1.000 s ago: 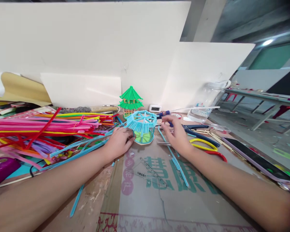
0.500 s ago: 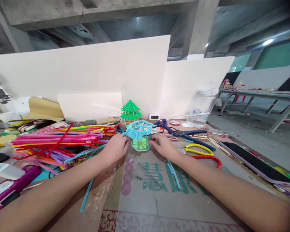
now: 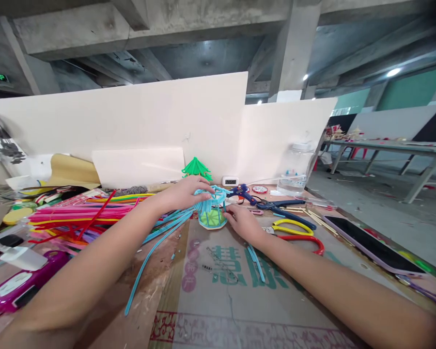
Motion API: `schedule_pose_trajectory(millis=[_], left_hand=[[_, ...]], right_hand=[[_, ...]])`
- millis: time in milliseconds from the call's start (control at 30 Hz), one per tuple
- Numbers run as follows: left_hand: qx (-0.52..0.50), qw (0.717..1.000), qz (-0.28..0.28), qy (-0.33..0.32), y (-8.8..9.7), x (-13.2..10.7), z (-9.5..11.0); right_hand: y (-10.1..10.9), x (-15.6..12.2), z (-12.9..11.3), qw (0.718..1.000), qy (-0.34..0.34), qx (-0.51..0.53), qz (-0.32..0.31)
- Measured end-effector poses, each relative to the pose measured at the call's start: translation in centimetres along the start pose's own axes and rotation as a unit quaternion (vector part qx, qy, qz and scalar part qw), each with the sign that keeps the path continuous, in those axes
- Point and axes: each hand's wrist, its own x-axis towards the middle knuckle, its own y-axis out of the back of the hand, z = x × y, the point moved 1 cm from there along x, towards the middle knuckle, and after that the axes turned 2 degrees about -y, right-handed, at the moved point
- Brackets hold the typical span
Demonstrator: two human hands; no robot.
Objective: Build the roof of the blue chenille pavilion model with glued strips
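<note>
A small pavilion model made of light-blue pipe cleaners (image 3: 221, 195), with a green disc in its base, stands in the middle of the table. My left hand (image 3: 184, 193) reaches over its roof from the left, fingers stretched out and somewhat apart, and it covers part of the roof. At the model's right side, my right hand (image 3: 242, 222) pinches a post near the base. Long loose blue pipe cleaners (image 3: 167, 225) lie under my left forearm. Behind the model rises a green tiered pavilion (image 3: 196, 167), its lower part hidden by my left hand.
Bundled coloured pipe cleaners (image 3: 83, 215) lie left, near a purple device (image 3: 29, 286). On the right are a glue gun (image 3: 245, 193), blue-handled pliers (image 3: 287, 213), red-and-yellow-handled scissors (image 3: 300, 232), a phone (image 3: 370, 245) and a water jug (image 3: 294, 169). A small timer (image 3: 230, 181) stands behind.
My left hand has risen from the model's left side to above its roof, its fingers opening out. My right hand stays at the model's right side. The camera view has tilted up slightly.
</note>
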Motion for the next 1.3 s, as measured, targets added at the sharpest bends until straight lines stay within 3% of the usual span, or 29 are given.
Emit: schedule_pose_trajectory(millis=[100,400,667,800,933,1000,1067,1200,1300], left_hand=[[0.017,1.0,-0.017,0.017,-1.1,0.4,0.2],[0.04,0.999,0.007,0.011,-2.9,0.2,-0.9],[0.022,0.998,0.029,0.059,-3.1,0.4,-0.5],[-0.001,0.998,0.035,0.052,-3.4,0.4,-0.5],[-0.013,0.993,0.065,0.102,-1.9,-0.2,-0.9],[0.015,0.985,0.03,0.171,-0.8,-0.9,-1.3],[0.046,0.977,-0.05,0.204,-0.2,-1.9,-1.8],[0.015,0.96,-0.184,0.211,-1.9,-3.9,-2.7],[-0.019,0.972,-0.123,0.198,-4.7,-4.4,-3.0]], right_hand=[[0.1,0.0,0.0,1.0,0.004,-0.015,0.004],[-0.3,0.2,0.2,0.999,0.006,-0.032,-0.005],[-0.3,0.1,0.1,1.0,-0.006,-0.027,-0.009],[-0.5,0.2,0.4,1.0,-0.019,-0.01,-0.007],[-0.6,0.7,1.3,0.998,-0.055,0.011,-0.003],[-0.6,1.0,1.9,0.997,-0.079,0.021,0.001],[-0.6,1.3,2.4,0.995,-0.098,0.027,0.007],[-0.6,1.6,3.0,0.993,-0.113,0.037,0.015],[-0.8,1.7,3.2,0.992,-0.117,0.044,0.012]])
